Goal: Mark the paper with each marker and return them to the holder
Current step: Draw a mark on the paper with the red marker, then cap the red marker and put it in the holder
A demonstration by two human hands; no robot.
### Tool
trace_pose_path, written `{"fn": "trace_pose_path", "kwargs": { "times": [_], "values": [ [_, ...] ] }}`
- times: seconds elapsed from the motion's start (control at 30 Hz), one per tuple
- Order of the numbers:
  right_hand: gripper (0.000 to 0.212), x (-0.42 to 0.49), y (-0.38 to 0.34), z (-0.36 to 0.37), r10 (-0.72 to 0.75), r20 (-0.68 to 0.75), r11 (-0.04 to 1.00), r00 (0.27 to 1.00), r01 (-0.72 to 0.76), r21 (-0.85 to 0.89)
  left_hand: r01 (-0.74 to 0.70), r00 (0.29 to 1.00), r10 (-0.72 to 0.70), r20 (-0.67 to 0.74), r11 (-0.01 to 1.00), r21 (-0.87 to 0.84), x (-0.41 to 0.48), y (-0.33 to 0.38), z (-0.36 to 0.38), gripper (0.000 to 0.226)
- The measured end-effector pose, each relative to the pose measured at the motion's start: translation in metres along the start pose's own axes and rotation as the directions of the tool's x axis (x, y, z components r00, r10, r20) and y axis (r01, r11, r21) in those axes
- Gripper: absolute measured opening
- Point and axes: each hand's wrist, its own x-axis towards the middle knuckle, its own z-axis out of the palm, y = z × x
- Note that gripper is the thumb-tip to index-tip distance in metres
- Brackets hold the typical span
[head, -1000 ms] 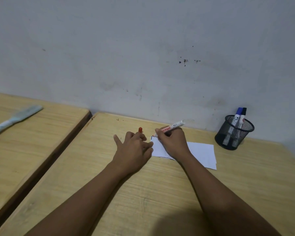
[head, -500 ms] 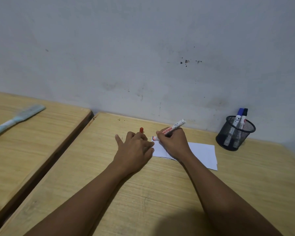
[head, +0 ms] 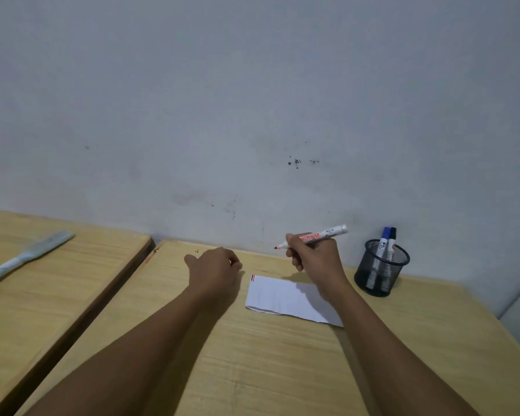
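My right hand (head: 315,259) grips an uncapped red marker (head: 324,234), white-barrelled, tip pointing left and lifted above the table. Below it lies a white paper (head: 282,298) with short coloured strokes at its top left corner. My left hand (head: 216,268) rests curled on the table just left of the paper; the red cap seen in it earlier is hidden by the fingers. A black mesh holder (head: 382,274) stands at the right near the wall, holding a blue marker (head: 385,238) and a black marker (head: 392,240) upright.
A second wooden table (head: 57,295) stands to the left across a dark gap, with a long light-blue object (head: 27,259) on it. The wall rises directly behind both tables. The near half of my table (head: 282,370) holds only my forearms.
My right hand has lifted the red marker off the paper's corner, up and to the right. My left hand has slid left off the paper, and the red cap no longer shows.
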Motion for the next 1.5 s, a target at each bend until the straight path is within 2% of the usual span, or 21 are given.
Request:
{"fn": "trace_pose_path", "kwargs": {
  "times": [0.1, 0.17, 0.23, 0.4, 0.6, 0.77, 0.83, 0.9, 1.03, 1.23, 1.3, 1.37, 1.43, 1.5],
  "values": [
    [0.018, -0.007, -0.013, -0.014, -0.009, -0.022, 0.999, 1.000, 0.010, 0.037, 0.001, 1.000, -0.001, 0.001, 0.941, -0.339, -0.002, 0.012, -0.012, 0.008],
    [0.018, -0.013, -0.024, -0.016, -0.008, -0.017, 0.998, 1.000, 0.009, 0.067, -0.012, 0.999, 0.028, 0.015, 0.762, -0.648, -0.008, 0.027, -0.028, 0.009],
    [0.017, -0.019, -0.036, -0.017, -0.021, -0.016, 0.996, 1.000, 0.022, 0.091, -0.049, 0.996, 0.086, 0.004, 0.600, -0.798, -0.018, 0.047, -0.044, 0.016],
    [0.020, -0.038, -0.071, -0.032, -0.096, -0.031, 0.988, 0.995, 0.099, 0.123, -0.125, 0.979, 0.200, -0.029, 0.488, -0.864, -0.040, 0.089, -0.072, 0.013],
    [0.022, -0.062, -0.104, -0.068, -0.173, -0.068, 0.983, 0.983, 0.176, 0.045, -0.126, 0.964, 0.266, -0.016, 0.400, -0.908, -0.060, 0.123, -0.090, 0.016],
    [0.026, -0.078, -0.120, -0.091, -0.203, 0.007, 0.979, 0.979, 0.203, -0.027, -0.196, 0.927, 0.372, -0.035, 0.404, -0.894, -0.070, 0.155, -0.094, 0.014],
    [0.025, -0.081, -0.126, -0.102, -0.207, 0.007, 0.978, 0.978, 0.207, -0.033, -0.257, 0.909, 0.409, -0.079, 0.401, -0.879, -0.071, 0.166, -0.096, 0.017],
    [0.026, -0.083, -0.128, -0.112, -0.213, -0.002, 0.976, 0.977, 0.213, -0.049, -0.357, 0.887, 0.438, -0.145, 0.454, -0.816, -0.072, 0.176, -0.097, 0.018],
    [0.032, -0.083, -0.125, -0.127, -0.202, -0.068, 0.979, 0.977, 0.199, -0.049, -0.540, 0.825, 0.498, -0.268, 0.557, -0.631, -0.070, 0.197, -0.094, 0.015],
    [0.036, -0.073, -0.111, -0.139, -0.137, -0.192, 0.978, 0.972, 0.164, 0.132, -0.695, 0.719, 0.553, -0.421, 0.584, -0.420, -0.063, 0.221, -0.074, 0.015],
    [0.038, -0.069, -0.106, -0.141, -0.107, -0.236, 0.979, 0.966, 0.144, 0.144, -0.696, 0.718, 0.556, -0.419, 0.598, -0.398, -0.059, 0.225, -0.066, 0.016],
    [0.044, -0.065, -0.103, -0.142, -0.065, -0.286, 0.983, 0.956, 0.111, 0.147, -0.665, 0.746, 0.539, -0.390, 0.619, -0.418, -0.053, 0.228, -0.061, 0.017],
    [0.050, -0.057, -0.098, -0.147, -0.083, -0.411, 0.994, 0.908, 0.107, 0.037, -0.627, 0.779, 0.503, -0.375, 0.658, -0.418, -0.046, 0.231, -0.056, 0.018],
    [0.036, -0.048, -0.089, -0.159, -0.277, -0.522, 0.954, 0.807, 0.168, -0.247, -0.607, 0.790, 0.483, -0.379, 0.706, -0.365, -0.037, 0.233, -0.054, 0.019]
  ]
}}
